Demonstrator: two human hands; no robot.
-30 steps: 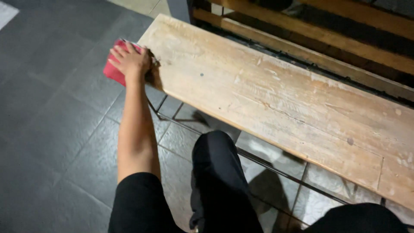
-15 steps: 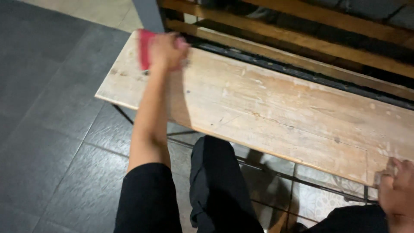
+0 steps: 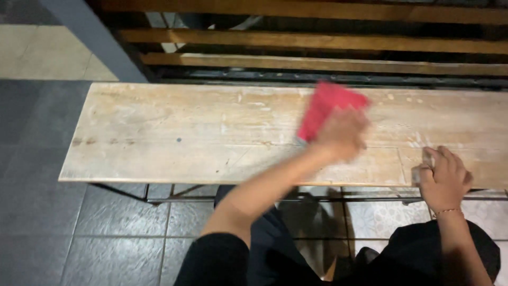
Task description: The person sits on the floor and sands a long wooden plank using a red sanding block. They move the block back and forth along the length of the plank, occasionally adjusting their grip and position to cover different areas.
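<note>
Dark tiled floor; pale worn wooden bench plank (image 3: pixel 174 137) before slatted rails. Left hand (image 3: pixel 341 132), motion-blurred, presses red folded cloth (image 3: pixel 325 106) onto mid-plank. Right hand (image 3: pixel 444 177) curled on near edge. Judged: wiping step; unwiped stretches want even pressure.

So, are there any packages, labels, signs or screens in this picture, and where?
None visible. There is only a bare wooden bench, a red cloth under the left hand, and something small, too unclear to name, at the right hand.
</note>
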